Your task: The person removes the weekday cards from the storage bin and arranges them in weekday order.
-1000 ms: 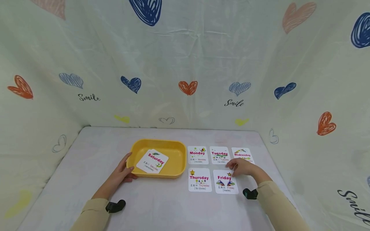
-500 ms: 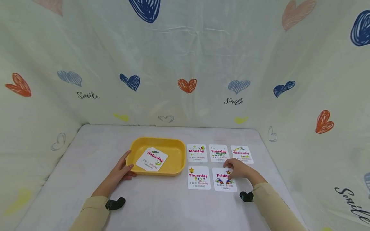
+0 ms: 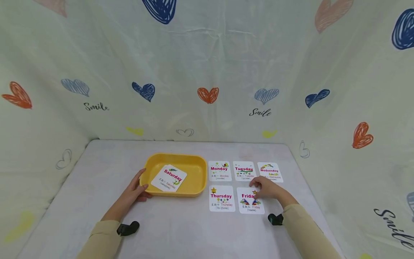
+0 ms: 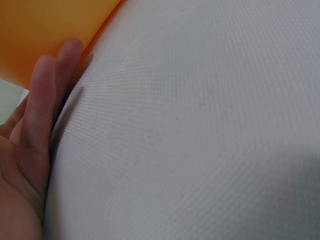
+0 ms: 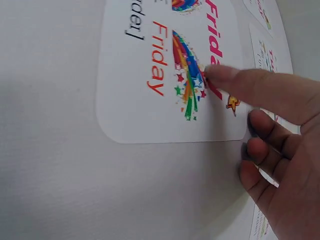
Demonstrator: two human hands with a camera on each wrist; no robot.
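Observation:
My left hand (image 3: 130,192) holds the yellow tray (image 3: 198,176) at its left front corner, thumb on the rim. In the left wrist view, straight fingers (image 4: 40,100) lie against the tray's outer side. A Saturday card (image 3: 169,179) lies in the tray, apparently with more card beneath. My right hand (image 3: 270,189) is over the Friday card (image 3: 250,207), which lies flat. In the right wrist view, its thumb rests on the print while the other fingers bend by the card's upper edge. The Thursday card (image 3: 221,199) is just left of Friday.
Behind these lie the Monday card (image 3: 220,176), the Tuesday card (image 3: 244,174) and the partly covered Wednesday card (image 3: 271,171). The white table (image 3: 194,233) meets a cloth backdrop (image 3: 181,72) printed with hearts. Each wrist wears a black camera.
My right hand has shifted slightly left, and its thumb now covers the end of the word Friday. Wednesday shows more. The left hand keeps its hold. The head view has tilted slightly.

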